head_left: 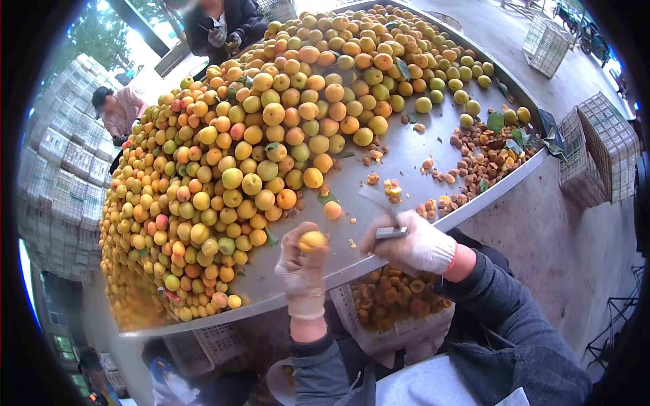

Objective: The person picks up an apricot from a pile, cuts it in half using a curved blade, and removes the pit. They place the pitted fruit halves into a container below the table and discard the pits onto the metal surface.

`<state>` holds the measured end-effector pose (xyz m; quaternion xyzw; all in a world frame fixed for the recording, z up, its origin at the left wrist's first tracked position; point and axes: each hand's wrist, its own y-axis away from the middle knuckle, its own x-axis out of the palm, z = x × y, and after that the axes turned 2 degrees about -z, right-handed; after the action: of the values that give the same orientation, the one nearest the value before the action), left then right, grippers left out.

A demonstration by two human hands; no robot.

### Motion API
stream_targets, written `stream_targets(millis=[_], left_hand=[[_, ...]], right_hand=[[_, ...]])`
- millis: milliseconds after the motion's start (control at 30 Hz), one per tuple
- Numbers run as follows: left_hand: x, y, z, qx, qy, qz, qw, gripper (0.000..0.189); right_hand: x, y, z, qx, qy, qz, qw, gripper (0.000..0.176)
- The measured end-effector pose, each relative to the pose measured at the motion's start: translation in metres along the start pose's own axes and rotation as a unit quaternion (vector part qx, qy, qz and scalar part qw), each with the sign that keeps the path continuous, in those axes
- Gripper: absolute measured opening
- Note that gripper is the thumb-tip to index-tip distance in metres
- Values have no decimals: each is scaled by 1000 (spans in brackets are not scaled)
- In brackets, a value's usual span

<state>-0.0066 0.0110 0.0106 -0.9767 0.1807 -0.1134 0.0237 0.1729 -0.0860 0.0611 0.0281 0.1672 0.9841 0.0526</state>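
My left hand, in a whitish glove, is closed around a yellow apricot just above the table's near edge. To its right, my gloved right hand grips a knife; its pale blade points up and away over the metal table. A large heap of apricots, yellow, green and orange, covers the left and far part of the table. One loose apricot lies near my left hand. Below the edge, a white crate holds halved apricots.
Brown apricot stones and scraps lie along the table's right rim. White crates stand at the right, with another crate farther back. Tall crate stacks rise at the left. Other people are around the table.
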Motion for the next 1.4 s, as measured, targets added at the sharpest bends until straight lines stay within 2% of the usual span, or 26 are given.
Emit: stream_targets(millis=[33, 67, 100, 167, 200, 233, 300, 433, 533, 600, 633, 700, 733, 800, 833, 900, 933, 1000, 1100, 1167, 1233, 1300, 1333, 1400], left_hand=[[2, 1, 2, 59, -124, 20, 990, 46], [5, 3, 7, 109, -232, 49, 965, 46], [9, 5, 8, 107, -231, 55, 966, 46], [19, 9, 4, 147, -308, 95, 935, 50], [22, 10, 1, 162, -310, 101, 931, 50], [24, 10, 1, 161, -309, 104, 932, 50], [24, 11, 2, 197, -264, 111, 938, 48], [24, 13, 2, 187, -246, 121, 943, 47], [27, 15, -1, 174, -240, 130, 946, 42], [27, 19, 0, 25, -130, 101, 986, 34], [30, 20, -2, 24, -131, 101, 986, 34], [39, 20, -7, -61, 25, 65, 996, 37], [36, 18, -1, -61, 24, 64, 996, 37], [29, 12, 14, -121, 103, -21, 987, 46], [25, 12, 17, -120, 101, -22, 987, 46], [22, 9, 15, -166, 160, -21, 973, 47], [15, 6, 17, -166, 160, -23, 973, 47], [3, -1, 22, -198, 278, 15, 940, 44], [3, 2, 20, -238, 309, 51, 919, 46], [4, 4, 19, -249, 263, 32, 932, 48], [1, 6, 19, -256, 216, 14, 942, 50], [-4, 11, 18, -214, 57, 99, 970, 61], [-5, 14, 14, -214, 58, 103, 970, 61], [-1, 18, 2, -168, -19, 274, 947, 72]], right_hand=[[-2, -2, -1, 16, -60, -25, 998, 22], [2, -5, 0, -7, -56, -49, 997, 23], [7, -9, 1, -30, -53, -76, 995, 25], [14, -22, -19, -132, 38, -105, 985, 33], [9, -21, -20, -99, 59, -66, 991, 40], [9, -20, -19, -97, 59, -68, 991, 40], [9, -18, -19, -91, -67, -36, 993, 42], [8, -15, -14, -92, -92, -20, 991, 44], [8, -13, -7, -64, -30, -33, 997, 46], [10, -16, -14, -78, -39, -41, 995, 42], [11, -16, -13, -77, -40, -41, 995, 42], [11, -15, -7, -29, -63, -24, 997, 43], [14, -16, -8, -29, -63, -24, 997, 43], [21, -18, -11, -68, -91, -36, 993, 33], [19, -18, -11, -69, -92, -34, 993, 33], [10, -14, -9, 10, -160, -4, 987, 30], [7, -10, -9, -14, -180, 9, 984, 29], [5, -9, -15, -1, -180, 33, 983, 29], [7, -11, -23, 1, -172, 53, 984, 28], [5, -14, -22, 1, -136, -9, 991, 27], [-3, -15, -18, -19, -163, -44, 985, 26], [-10, -18, -17, -24, -226, -48, 973, 26], [-12, -19, -19, -25, -225, -51, 973, 26], [-13, -22, -20, -43, -219, -40, 974, 28]])
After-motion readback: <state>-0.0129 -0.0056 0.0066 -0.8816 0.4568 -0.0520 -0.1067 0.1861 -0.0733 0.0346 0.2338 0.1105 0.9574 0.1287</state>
